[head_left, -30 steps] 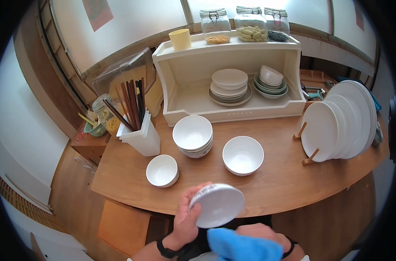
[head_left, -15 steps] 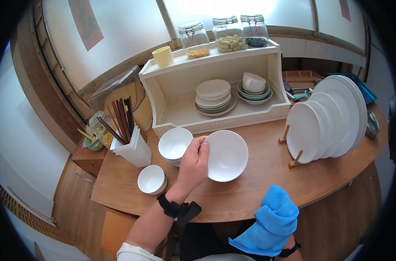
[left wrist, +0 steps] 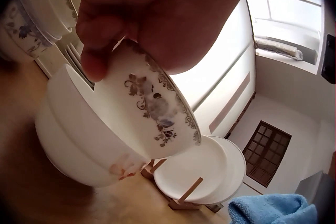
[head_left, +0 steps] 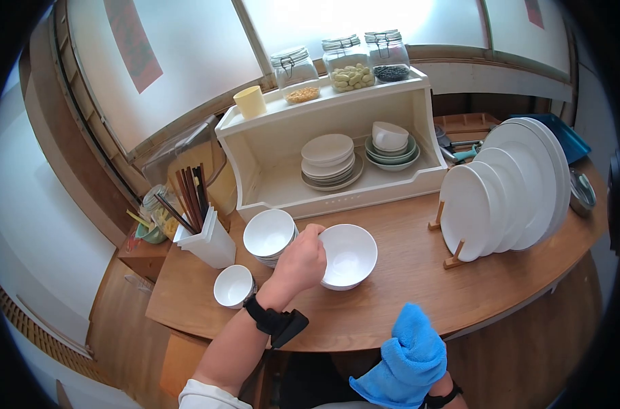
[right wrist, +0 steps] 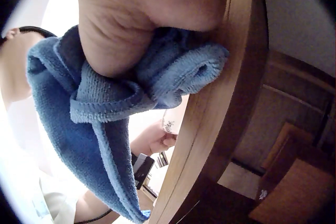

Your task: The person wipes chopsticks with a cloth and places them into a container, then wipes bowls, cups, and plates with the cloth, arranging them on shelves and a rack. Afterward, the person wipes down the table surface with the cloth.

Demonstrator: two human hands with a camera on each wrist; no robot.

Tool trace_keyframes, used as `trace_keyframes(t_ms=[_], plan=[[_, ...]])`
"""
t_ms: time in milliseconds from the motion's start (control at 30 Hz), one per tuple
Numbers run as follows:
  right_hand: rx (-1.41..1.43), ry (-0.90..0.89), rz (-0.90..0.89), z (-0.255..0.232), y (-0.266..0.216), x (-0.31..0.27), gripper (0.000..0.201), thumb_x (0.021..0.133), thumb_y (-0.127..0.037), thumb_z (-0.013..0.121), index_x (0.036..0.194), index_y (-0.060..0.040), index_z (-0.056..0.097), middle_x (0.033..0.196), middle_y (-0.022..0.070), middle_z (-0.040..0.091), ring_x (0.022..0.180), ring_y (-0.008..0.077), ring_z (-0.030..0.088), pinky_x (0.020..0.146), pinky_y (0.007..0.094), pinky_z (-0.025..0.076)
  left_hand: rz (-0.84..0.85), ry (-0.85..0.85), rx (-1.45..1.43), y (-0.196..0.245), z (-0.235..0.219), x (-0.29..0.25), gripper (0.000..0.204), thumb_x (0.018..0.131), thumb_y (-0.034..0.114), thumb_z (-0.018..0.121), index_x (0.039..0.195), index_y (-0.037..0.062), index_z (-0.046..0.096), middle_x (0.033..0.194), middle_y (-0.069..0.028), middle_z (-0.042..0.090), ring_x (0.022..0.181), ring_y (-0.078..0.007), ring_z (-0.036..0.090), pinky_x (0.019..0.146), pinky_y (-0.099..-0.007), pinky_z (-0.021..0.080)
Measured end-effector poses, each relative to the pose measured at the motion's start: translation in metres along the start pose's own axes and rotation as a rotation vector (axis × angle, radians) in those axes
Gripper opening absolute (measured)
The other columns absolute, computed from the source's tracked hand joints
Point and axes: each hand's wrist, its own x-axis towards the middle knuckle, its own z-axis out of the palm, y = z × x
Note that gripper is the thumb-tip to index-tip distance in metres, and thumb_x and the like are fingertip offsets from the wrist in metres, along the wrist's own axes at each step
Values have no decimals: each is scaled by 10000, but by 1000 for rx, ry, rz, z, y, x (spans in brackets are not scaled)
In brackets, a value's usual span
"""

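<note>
My left hand (head_left: 298,264) pinches the rim of a white bowl (head_left: 351,251) at the middle of the table. The left wrist view shows grey-blue flowers on the outside of this held bowl (left wrist: 152,103). It tilts into the mouth of a second white bowl (left wrist: 84,134) standing on the wood. Down at the table's front edge, my right hand (right wrist: 152,3) grips a bunched blue cloth (head_left: 402,358), which covers most of that hand in the head view. Left of the held bowl stand a stack of bowls (head_left: 269,233) and a smaller bowl (head_left: 233,286).
White plates (head_left: 465,211) stand upright in a wooden rack at the right. A cream shelf (head_left: 337,202) at the back holds stacked plates (head_left: 327,150) and bowls (head_left: 392,153), with glass jars (head_left: 349,68) on top. A white chopstick holder (head_left: 211,242) stands at the left.
My left hand has carried the bowl forward from the front edge to the second bowl and lowered it. The right hand, with the cloth, has drawn away to the right.
</note>
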Motion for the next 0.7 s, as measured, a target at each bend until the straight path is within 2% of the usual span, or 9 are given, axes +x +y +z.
trace_keyframes(t_ms=[33,67,133,167,233,467,533,600,700], plan=[[47,-63,-108,2,23,-8,252,746,-181,757,942,-52,663,862,130,658,764,266,657,679,350,532,0,4,20,0,0,1,231,918,81,429,1108,-28,501,1022,-258,606,978,-400,583,849,-448,455],[47,-60,-108,8,38,-18,252,746,-181,757,942,-52,663,862,130,658,764,266,657,679,350,532,-2,8,39,-1,0,2,232,914,76,427,1107,-27,504,1028,-260,607,983,-400,584,852,-449,456],[186,-28,134,14,46,-26,341,733,-232,768,988,-48,635,897,101,672,800,211,642,715,323,526,-5,13,16,-4,-1,2,235,911,74,425,1106,-30,505,1023,-263,608,977,-404,585,852,-449,456],[186,-26,134,11,42,-21,341,733,-232,768,988,-48,635,897,101,672,800,211,642,715,323,526,-10,17,-6,-5,-1,2,237,909,71,424,1105,-32,506,1017,-266,609,972,-408,586,852,-450,456],[236,6,-160,5,29,-9,255,755,-164,749,939,-18,649,854,138,651,743,279,650,659,344,536,-1,30,-2,-9,-1,2,239,907,69,426,1106,-36,507,1012,-267,610,967,-410,587,851,-449,456],[248,56,-220,9,24,-6,244,767,-155,735,939,-9,643,852,140,649,720,282,647,624,352,533,54,48,31,-12,1,-2,240,899,62,446,1100,-54,506,987,-275,614,930,-419,597,824,-452,468],[86,70,-297,8,23,-5,245,771,-159,730,940,-5,642,858,145,650,713,285,646,615,357,532,35,37,54,-15,3,-1,240,901,70,448,1103,-41,512,990,-270,614,928,-417,598,819,-457,470],[60,74,-300,7,18,-4,244,773,-160,728,938,-2,642,861,148,651,712,285,646,615,358,532,17,26,77,-14,4,-1,240,903,79,449,1107,-28,518,993,-264,615,925,-416,599,813,-463,473],[18,67,-310,5,16,-2,246,771,-162,728,932,4,641,866,152,652,711,287,646,615,359,534,-25,11,95,-9,6,-3,249,908,85,445,1107,-20,553,1022,-240,620,959,-388,599,854,-417,466]])
